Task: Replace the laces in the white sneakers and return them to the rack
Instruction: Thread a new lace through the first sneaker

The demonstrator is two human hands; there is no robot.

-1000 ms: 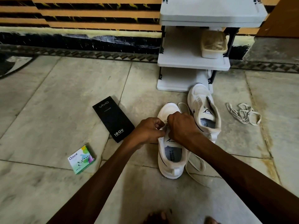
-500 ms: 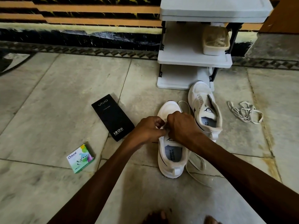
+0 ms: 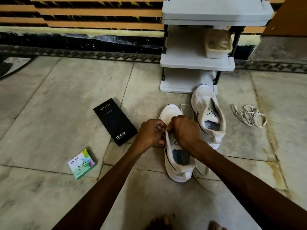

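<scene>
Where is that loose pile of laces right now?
Head view, right side: the loose laces lie on the floor, just right of the farther sneaker, near the rack.

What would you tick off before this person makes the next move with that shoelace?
1. Grip: left hand and right hand both pinch at the near sneaker: ok.
2. Lace tip through an eyelet: hidden by the hands, cannot tell.
3. Trailing lace lies loose beside the heel: ok.
4. Far sneaker laced: not ok, none shows.
5. Loose laces lie apart on the floor: ok.
6. Rack has bare shelf space: ok.
</scene>
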